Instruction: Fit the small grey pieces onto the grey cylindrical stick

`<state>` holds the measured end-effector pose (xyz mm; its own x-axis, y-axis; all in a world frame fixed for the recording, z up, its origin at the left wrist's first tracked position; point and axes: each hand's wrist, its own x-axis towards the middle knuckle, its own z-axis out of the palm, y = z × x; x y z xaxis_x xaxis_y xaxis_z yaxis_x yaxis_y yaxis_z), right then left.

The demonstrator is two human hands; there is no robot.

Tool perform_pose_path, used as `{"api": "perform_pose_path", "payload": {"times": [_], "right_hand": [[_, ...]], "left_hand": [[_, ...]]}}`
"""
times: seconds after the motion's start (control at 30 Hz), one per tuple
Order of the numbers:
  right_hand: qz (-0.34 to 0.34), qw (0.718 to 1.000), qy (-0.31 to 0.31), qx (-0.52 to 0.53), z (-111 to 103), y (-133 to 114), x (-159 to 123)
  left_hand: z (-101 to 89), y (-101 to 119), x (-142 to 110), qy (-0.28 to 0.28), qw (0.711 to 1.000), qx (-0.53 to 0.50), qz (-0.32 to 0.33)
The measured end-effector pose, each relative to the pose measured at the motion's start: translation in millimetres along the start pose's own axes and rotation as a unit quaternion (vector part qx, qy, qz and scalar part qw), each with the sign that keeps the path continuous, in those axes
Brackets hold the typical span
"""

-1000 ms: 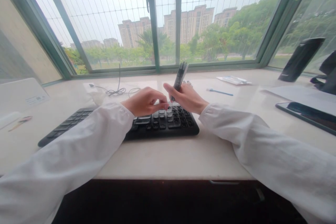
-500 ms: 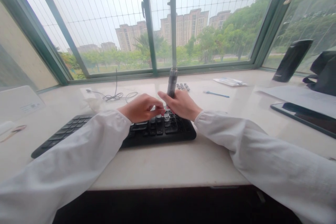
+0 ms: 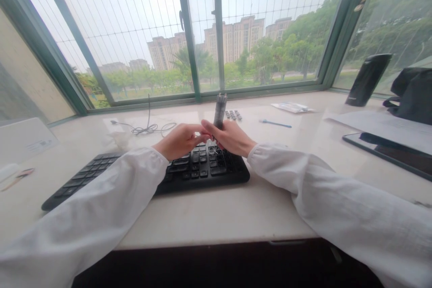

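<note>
The right hand (image 3: 232,138) clenches its fingers around an upright, slim translucent grey plastic pen (image 3: 220,110).
Light, stiff, slick: best held mid-barrel. Beside it, the left hand (image 3: 180,141): cannot tell whether its fingers grip.

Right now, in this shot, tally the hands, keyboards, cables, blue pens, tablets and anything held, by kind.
Hands: 2 (left hand, right hand)
Keyboards: 1 (black keyboard)
Cables: 1 (white cable)
Blue pens: 1 (blue pen)
Tablets: 1 (dark-screened tablet)
Held items: 1 (clear tube, in the right hand)
Total: 7
</note>
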<state>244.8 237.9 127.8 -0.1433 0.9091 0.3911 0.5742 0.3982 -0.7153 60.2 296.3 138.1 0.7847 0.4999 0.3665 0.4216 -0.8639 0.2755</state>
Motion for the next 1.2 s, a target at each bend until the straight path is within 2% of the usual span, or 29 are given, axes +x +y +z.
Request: {"api": "perform_pose_path", "payload": {"times": [0.23,0.43,0.67,0.8,1.03,1.2], "right_hand": [[-0.071,0.994,-0.014,-0.083,-4,1,4],[-0.108,0.991,-0.032,-0.078,-8,6,7],[-0.119,0.985,-0.029,-0.118,-8,14,10],[-0.135,0.985,-0.023,-0.109,-8,14,8],[-0.125,0.989,-0.017,-0.073,-3,15,6],[-0.133,0.986,0.0,-0.105,-2,15,6]], "left_hand": [[13.3,-1,-1,0.004,0.998,-0.057,-0.018],[13.4,5,-1,-0.012,0.999,-0.051,-0.009],[12.9,3,-2,-0.013,0.998,-0.039,-0.047],[10.8,2,-3,-0.018,0.998,-0.047,-0.048],[8.9,2,-2,-0.045,0.992,-0.09,-0.069],[7.7,6,-2,-0.042,0.993,-0.073,-0.083]]}}
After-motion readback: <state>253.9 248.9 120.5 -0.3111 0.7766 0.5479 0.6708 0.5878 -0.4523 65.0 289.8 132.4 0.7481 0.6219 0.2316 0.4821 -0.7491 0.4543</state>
